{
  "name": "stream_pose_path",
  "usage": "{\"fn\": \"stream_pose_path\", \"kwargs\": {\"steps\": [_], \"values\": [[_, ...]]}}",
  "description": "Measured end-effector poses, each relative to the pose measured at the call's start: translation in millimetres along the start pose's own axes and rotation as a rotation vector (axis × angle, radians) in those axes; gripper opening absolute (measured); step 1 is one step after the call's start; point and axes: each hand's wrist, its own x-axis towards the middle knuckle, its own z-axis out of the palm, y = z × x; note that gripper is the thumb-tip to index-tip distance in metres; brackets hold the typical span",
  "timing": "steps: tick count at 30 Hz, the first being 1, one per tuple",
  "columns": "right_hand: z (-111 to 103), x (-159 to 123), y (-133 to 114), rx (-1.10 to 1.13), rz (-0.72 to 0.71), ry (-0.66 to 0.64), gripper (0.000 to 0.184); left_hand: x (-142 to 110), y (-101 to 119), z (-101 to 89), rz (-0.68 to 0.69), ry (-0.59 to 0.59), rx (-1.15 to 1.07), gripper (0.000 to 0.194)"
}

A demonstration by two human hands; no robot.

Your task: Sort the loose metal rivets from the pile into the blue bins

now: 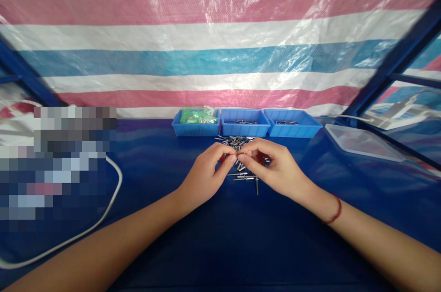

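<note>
Both hands meet at the fingertips over a loose pile of metal pop rivets (245,176) on the blue table. My left hand (212,167) is closed, thumb and forefinger pinched together. Opposite it, my right hand (272,163) pinches in the same way, its fingertips touching or nearly touching those of the left. Whatever the fingertips hold is too small and too covered to make out. The rivets lie beneath and behind the hands, which hide part of the pile.
Behind the pile stand three blue bins: the left bin (197,131) holds green plastic bags, while the middle bin (245,130) and right bin (294,131) hold rivets. A clear plastic lid (363,142) lies at right. A white cable (115,191) curves along the left.
</note>
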Motion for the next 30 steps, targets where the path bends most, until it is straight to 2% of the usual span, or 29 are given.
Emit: {"fn": "stream_pose_path", "kwargs": {"steps": [8, 13, 19, 25, 27, 30], "values": [[-0.8, -1.0, 0.1, -0.029, -0.037, 0.002, 0.01, 0.7, -0.8, 0.2, -0.006, 0.016, 0.015, 0.006], [-1.6, 1.3, 3.9, -0.062, -0.046, 0.001, 0.01, 2.2, -0.7, -1.1, -0.012, 0.075, 0.002, 0.002], [-1.3, 2.7, 7.0, -0.117, -0.092, -0.076, 0.011, 2.2, 1.0, -3.6, 0.007, 0.115, 0.036, 0.002], [0.8, 1.3, 6.3, -0.076, -0.064, -0.189, 0.019, 1.5, 1.4, -1.5, -0.001, 0.109, 0.039, 0.004], [1.2, 2.5, 10.3, -0.015, -0.001, -0.154, 0.022, 1.3, 0.1, -1.1, -0.017, 0.105, 0.074, 0.009], [-1.9, 7.4, 23.7, 0.126, 0.193, 0.032, 0.024, 1.2, -2.8, -1.7, -0.026, 0.071, 0.153, 0.015]]}}
